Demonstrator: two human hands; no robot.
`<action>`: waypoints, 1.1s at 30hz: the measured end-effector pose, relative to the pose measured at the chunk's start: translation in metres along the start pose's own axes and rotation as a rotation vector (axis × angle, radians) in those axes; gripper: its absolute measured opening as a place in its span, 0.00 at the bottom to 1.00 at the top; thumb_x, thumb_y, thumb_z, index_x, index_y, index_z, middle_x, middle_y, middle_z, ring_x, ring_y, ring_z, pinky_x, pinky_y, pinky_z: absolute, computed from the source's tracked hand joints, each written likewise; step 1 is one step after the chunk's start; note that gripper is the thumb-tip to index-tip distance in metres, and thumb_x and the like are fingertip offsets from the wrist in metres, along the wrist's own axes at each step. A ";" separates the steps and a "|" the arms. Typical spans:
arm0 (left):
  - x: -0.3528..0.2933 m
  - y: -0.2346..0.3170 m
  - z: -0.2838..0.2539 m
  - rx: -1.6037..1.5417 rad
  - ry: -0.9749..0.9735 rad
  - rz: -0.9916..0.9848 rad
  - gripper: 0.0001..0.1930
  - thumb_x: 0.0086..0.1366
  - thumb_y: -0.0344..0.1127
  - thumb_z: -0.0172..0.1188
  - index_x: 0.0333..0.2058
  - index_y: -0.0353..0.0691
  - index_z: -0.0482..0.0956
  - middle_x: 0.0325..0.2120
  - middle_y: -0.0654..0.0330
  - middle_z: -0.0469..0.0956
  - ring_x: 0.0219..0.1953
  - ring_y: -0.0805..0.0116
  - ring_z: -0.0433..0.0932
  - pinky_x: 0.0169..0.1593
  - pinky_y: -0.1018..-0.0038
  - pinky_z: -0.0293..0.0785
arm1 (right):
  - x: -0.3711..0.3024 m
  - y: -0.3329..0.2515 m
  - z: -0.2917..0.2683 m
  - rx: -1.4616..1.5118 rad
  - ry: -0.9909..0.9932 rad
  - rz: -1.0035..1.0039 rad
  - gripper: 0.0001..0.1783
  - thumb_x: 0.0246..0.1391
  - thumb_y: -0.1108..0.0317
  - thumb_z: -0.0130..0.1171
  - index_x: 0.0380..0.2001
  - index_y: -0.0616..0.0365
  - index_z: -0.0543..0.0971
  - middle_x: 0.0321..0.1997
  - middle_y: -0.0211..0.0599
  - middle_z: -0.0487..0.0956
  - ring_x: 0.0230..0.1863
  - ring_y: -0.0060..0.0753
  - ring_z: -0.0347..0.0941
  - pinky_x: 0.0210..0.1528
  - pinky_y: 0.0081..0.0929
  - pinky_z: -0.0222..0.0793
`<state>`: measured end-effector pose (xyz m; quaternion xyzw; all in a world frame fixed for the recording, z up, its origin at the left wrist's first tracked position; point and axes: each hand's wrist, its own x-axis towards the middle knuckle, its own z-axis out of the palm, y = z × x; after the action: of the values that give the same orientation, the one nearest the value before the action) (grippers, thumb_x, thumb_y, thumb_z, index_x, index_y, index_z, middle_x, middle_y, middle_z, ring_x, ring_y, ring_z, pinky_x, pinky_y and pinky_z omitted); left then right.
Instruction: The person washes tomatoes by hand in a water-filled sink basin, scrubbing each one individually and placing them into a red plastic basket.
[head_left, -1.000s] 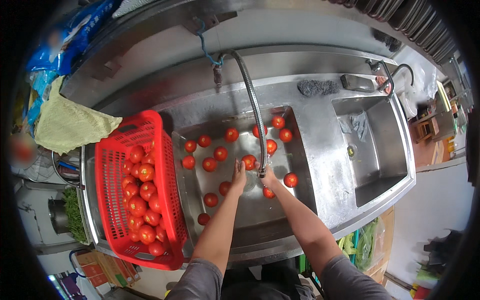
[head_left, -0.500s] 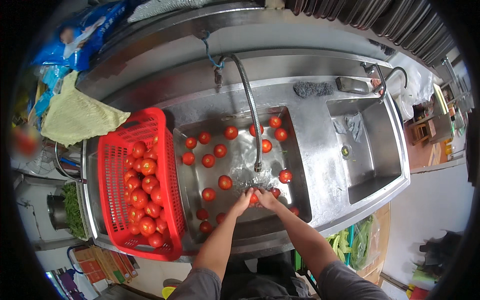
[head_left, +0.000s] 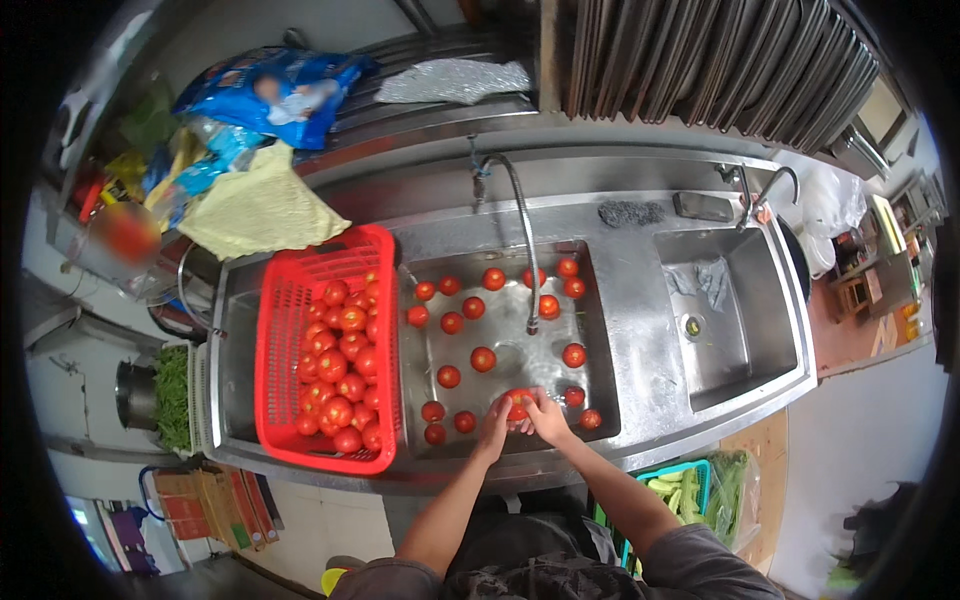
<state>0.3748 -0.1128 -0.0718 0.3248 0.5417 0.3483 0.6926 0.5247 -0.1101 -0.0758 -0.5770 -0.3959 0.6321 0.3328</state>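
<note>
Both my hands close round one red tomato (head_left: 519, 404) above the near side of the middle sink basin (head_left: 590, 330). My left hand (head_left: 495, 424) grips it from the left, and my right hand (head_left: 546, 417) from the right. Several more tomatoes, such as one tomato (head_left: 483, 358), float or lie in the water of this basin. A bent metal faucet (head_left: 528, 240) hangs over the basin. To the left, a red plastic basket (head_left: 275, 400) holds a heap of tomatoes.
At right is a second basin (head_left: 765, 310) with a grey cloth (head_left: 714, 281) in it. A scouring pad (head_left: 630, 213) and a dark block (head_left: 703, 206) lie on the back ledge. A pale yellow cloth (head_left: 262, 205) hangs at the left. Below right stands a teal crate (head_left: 702, 484) of green vegetables.
My hands have lifted the tomato up from the water surface and it now shows between my fingers. My view has shifted, so the sink sits further right and more of the back shelf shows.
</note>
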 end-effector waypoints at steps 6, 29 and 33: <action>-0.046 0.059 0.003 0.165 0.098 0.164 0.27 0.72 0.58 0.38 0.44 0.38 0.72 0.24 0.67 0.71 0.27 0.76 0.67 0.32 0.77 0.63 | -0.029 -0.055 0.012 0.190 -0.179 0.081 0.26 0.66 0.49 0.43 0.53 0.61 0.64 0.26 0.39 0.76 0.18 0.28 0.74 0.19 0.24 0.71; -0.098 0.256 -0.092 0.372 -0.040 0.623 0.18 0.73 0.42 0.42 0.51 0.34 0.70 0.42 0.46 0.76 0.48 0.58 0.75 0.52 0.67 0.68 | -0.083 -0.266 0.168 -0.281 0.445 -0.605 0.18 0.63 0.59 0.42 0.45 0.59 0.75 0.34 0.49 0.80 0.38 0.51 0.79 0.41 0.37 0.73; -0.123 0.274 -0.094 0.397 -0.055 1.106 0.20 0.73 0.44 0.40 0.52 0.35 0.69 0.44 0.50 0.77 0.49 0.56 0.76 0.53 0.67 0.70 | -0.107 -0.291 0.186 -0.255 0.516 -1.027 0.21 0.66 0.58 0.36 0.44 0.59 0.76 0.34 0.54 0.79 0.36 0.51 0.79 0.39 0.41 0.71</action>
<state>0.2266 -0.0594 0.2002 0.6915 0.3283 0.5412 0.3480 0.3418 -0.0899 0.2355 -0.4819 -0.6039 0.1766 0.6098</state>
